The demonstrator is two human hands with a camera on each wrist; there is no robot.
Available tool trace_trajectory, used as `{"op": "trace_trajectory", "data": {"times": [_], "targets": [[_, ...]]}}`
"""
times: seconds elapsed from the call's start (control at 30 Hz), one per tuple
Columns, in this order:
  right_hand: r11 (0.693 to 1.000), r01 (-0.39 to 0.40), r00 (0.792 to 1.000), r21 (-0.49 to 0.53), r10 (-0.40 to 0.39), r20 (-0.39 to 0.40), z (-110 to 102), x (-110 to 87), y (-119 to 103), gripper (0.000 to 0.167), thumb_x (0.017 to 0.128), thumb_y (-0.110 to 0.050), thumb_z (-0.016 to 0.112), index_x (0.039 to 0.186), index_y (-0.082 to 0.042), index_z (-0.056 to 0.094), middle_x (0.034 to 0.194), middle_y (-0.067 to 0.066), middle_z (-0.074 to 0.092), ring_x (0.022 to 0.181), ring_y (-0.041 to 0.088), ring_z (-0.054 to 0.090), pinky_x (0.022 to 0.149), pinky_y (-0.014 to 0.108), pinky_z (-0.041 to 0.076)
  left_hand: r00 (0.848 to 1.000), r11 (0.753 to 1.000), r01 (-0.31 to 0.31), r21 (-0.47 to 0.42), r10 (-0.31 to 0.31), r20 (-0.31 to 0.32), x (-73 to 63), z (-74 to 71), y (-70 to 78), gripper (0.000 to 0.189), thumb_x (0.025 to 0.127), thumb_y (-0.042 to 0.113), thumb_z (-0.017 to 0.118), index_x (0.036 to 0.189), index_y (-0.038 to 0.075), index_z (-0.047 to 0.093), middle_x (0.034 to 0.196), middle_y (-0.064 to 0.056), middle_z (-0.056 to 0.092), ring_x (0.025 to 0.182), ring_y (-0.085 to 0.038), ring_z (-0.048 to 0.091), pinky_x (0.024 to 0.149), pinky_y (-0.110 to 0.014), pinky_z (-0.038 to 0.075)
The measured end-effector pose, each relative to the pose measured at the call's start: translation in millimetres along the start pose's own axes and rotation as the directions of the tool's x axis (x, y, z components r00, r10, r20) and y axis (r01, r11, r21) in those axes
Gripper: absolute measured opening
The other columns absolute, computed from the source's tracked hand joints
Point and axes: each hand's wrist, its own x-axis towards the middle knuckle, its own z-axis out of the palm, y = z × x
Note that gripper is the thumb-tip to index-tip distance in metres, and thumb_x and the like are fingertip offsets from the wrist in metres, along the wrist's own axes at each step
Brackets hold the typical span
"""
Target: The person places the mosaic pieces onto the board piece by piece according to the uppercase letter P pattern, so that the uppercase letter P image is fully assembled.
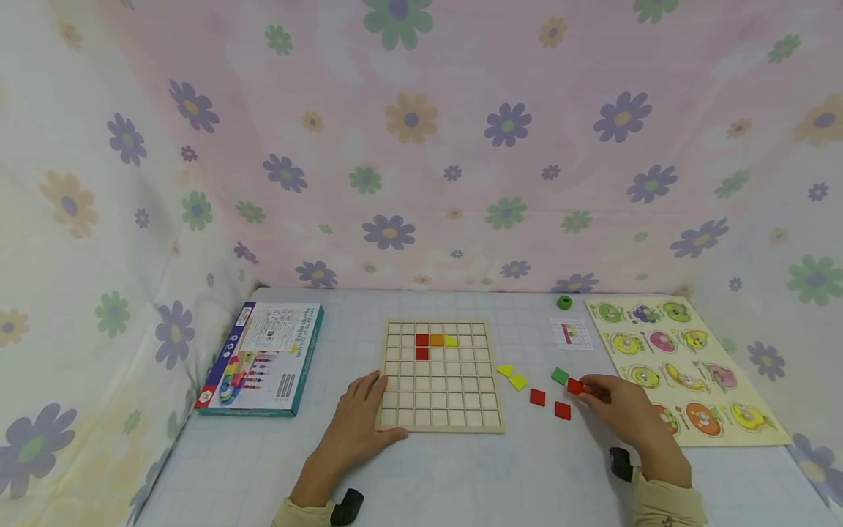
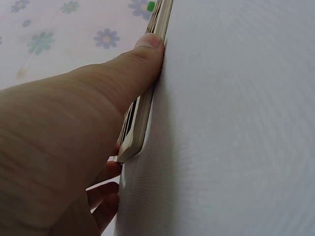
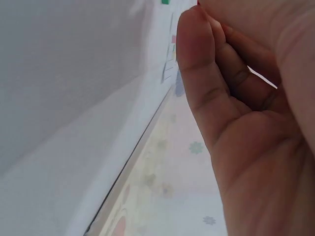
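Note:
A wooden grid board lies flat in the middle of the table. In its upper cells sit two red square tiles, an orange tile and a yellow piece with a rounded side. My left hand rests at the board's near left corner, the thumb against the front edge and the fingers along the left side. Right of the board, my right hand pinches a red square tile between thumb and fingertips, beside a green tile. The right wrist view hides most of the held tile.
Two red tiles and two yellow pieces lie between board and right hand. A pattern card and a green ring-shaped piece are farther back. At right lies a fruit picture board; a boxed toy is at left.

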Motion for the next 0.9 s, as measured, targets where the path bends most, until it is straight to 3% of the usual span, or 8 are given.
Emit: {"op": "trace_trajectory", "data": {"times": [0.43,0.73,0.9], "targets": [[0.995,0.088,0.996,0.039,-0.087,-0.036,9,2.7,-15,0.037,0.091,-0.024,0.077,0.12,0.0,0.071,0.098,0.005,0.075,0.085,0.016,0.067,0.068,0.024,0.053,1.0,1.0,-0.007,0.007,0.007,-0.005,0.3,1.3,-2.4,0.101,0.078,0.062,0.08,0.153,0.006,0.043,0.159,-0.017,0.04,0.145,-0.037,0.038,0.113,-0.058,0.038],[0.986,0.156,0.988,0.064,-0.154,-0.031,21,10.5,-39,0.031,0.091,-0.017,0.076,0.118,-0.002,0.072,0.096,0.003,0.074,0.085,0.015,0.067,0.072,0.024,0.055,1.0,1.0,-0.003,0.013,0.003,-0.004,0.8,2.2,-2.9,0.101,0.078,0.064,0.079,0.154,0.007,0.042,0.159,-0.016,0.04,0.146,-0.037,0.038,0.114,-0.058,0.038],[0.98,0.164,0.986,0.113,-0.167,0.022,28,17.8,-55,0.031,0.091,-0.016,0.076,0.119,-0.003,0.071,0.097,0.003,0.073,0.084,0.014,0.063,0.067,0.022,0.054,1.0,1.0,0.01,-0.022,-0.01,-0.001,-0.9,3.4,-2.4,0.102,0.078,0.062,0.08,0.154,0.007,0.042,0.159,-0.016,0.039,0.146,-0.038,0.037,0.114,-0.061,0.036]]}}
